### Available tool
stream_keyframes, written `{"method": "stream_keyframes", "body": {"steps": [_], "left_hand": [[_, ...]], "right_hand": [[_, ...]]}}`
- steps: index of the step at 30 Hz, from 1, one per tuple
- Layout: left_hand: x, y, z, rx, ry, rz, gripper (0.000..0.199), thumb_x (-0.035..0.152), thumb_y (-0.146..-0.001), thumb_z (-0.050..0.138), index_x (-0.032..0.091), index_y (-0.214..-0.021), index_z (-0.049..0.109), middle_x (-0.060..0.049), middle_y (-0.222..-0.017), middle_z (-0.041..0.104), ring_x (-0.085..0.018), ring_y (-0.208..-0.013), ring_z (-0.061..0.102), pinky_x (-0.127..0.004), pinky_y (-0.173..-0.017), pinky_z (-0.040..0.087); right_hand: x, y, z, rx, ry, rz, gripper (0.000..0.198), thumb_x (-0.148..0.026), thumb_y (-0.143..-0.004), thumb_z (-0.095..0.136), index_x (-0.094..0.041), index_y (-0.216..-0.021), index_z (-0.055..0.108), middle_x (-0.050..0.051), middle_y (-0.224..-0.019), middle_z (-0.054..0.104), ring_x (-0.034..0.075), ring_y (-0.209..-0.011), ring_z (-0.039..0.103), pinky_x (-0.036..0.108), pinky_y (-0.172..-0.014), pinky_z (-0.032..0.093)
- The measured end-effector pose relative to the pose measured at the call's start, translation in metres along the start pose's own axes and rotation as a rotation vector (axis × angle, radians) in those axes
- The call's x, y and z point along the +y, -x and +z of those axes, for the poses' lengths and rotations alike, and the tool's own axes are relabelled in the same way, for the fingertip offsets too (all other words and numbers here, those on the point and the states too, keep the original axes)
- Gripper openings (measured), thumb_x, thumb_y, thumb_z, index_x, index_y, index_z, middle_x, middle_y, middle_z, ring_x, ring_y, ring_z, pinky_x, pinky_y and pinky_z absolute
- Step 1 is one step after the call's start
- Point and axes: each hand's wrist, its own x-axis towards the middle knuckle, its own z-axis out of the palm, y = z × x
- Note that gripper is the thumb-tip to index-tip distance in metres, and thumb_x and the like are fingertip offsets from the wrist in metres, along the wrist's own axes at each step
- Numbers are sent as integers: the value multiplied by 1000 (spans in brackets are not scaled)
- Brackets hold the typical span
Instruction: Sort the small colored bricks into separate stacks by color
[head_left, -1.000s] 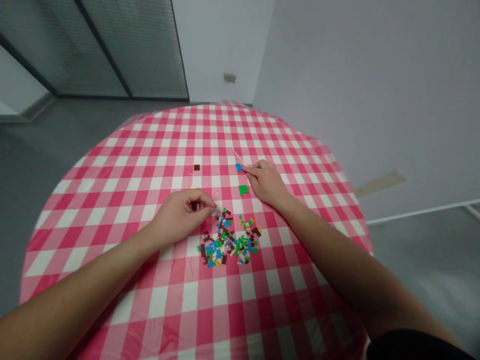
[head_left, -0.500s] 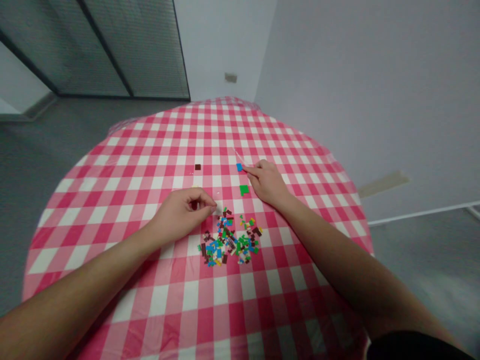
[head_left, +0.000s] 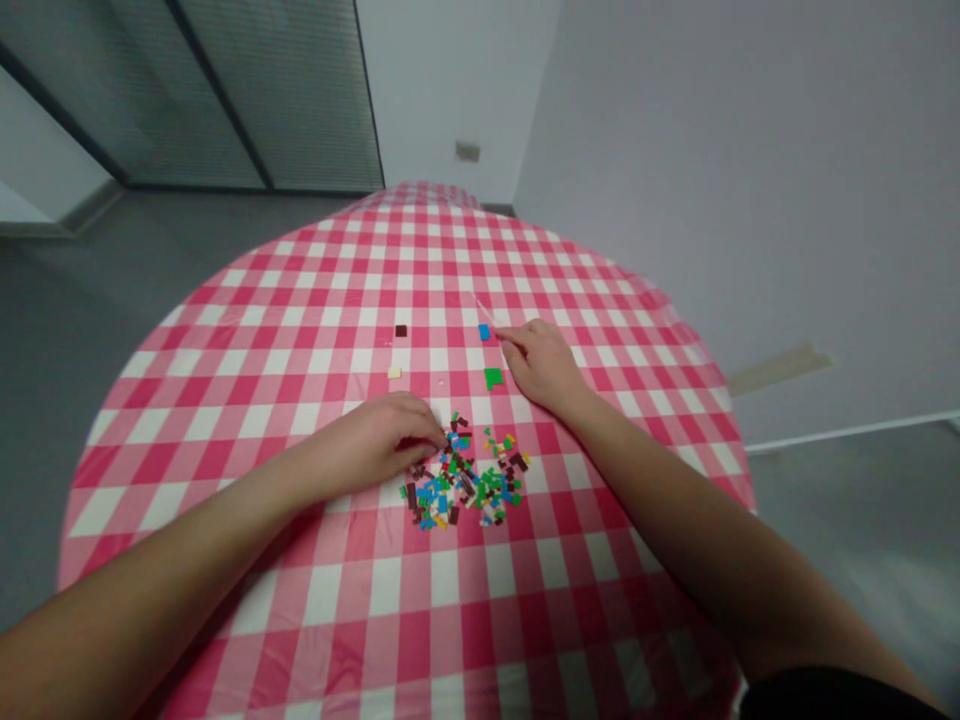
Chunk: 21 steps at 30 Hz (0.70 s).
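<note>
My left hand (head_left: 394, 435) is at the left upper edge of a loose pile of small toy building bricks (head_left: 469, 485) in blue, green, brown, white and yellow. Its fingers and thumb are bent together onto the bricks, and what they pinch is too small to make out. Farther off, my right hand (head_left: 541, 365) rests on the table with its index finger stretched out and the other fingers curled. That fingertip lies just right of a blue brick piece (head_left: 484, 332). A green brick piece (head_left: 493, 378) lies nearer me, left of the same hand.
A dark brown piece (head_left: 401, 331) and a cream piece (head_left: 394, 373) lie apart on the left. A red-and-white checked tablecloth (head_left: 360, 590) covers the round table. Beyond the right hand is a thin pale strip (head_left: 484, 308). A wall (head_left: 712, 200) stands close on the right.
My left hand has moved a little right and nearer me, onto the pile, uncovering the cream piece. My right index finger has drawn slightly away from the blue piece. The view shifted slightly.
</note>
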Motion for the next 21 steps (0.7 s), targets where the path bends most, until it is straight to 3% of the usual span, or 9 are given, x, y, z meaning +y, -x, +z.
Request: {"method": "stream_keyframes", "body": {"steps": [7, 12, 21], "left_hand": [[7, 4, -6, -153, 54, 80, 12, 12, -93, 67, 17, -93, 78, -6, -91, 75, -19, -87, 69, -30, -83, 53], [13, 7, -10, -242, 85, 85, 16, 5, -89, 69, 18, -84, 77, -3, -83, 73, -16, -84, 66, -25, -78, 51], [18, 7, -7, -257, -20, 89, 16, 4, -84, 74, 18, -76, 75, -2, -78, 69, -17, -80, 63, -27, -75, 49]], "right_hand": [[0, 0, 0, -7, -22, 16, 40, -24, -102, 46, -17, -128, 75, 13, -98, 70, 29, -97, 60, 42, -92, 45], [-1, -1, 0, -10, -29, 29, 42, -25, -102, 44, -16, -128, 75, 14, -99, 71, 29, -96, 61, 43, -91, 46], [0, -1, 0, -13, -20, 18, 41, -25, -101, 43, -18, -127, 75, 13, -100, 72, 30, -100, 61, 44, -95, 46]]}}
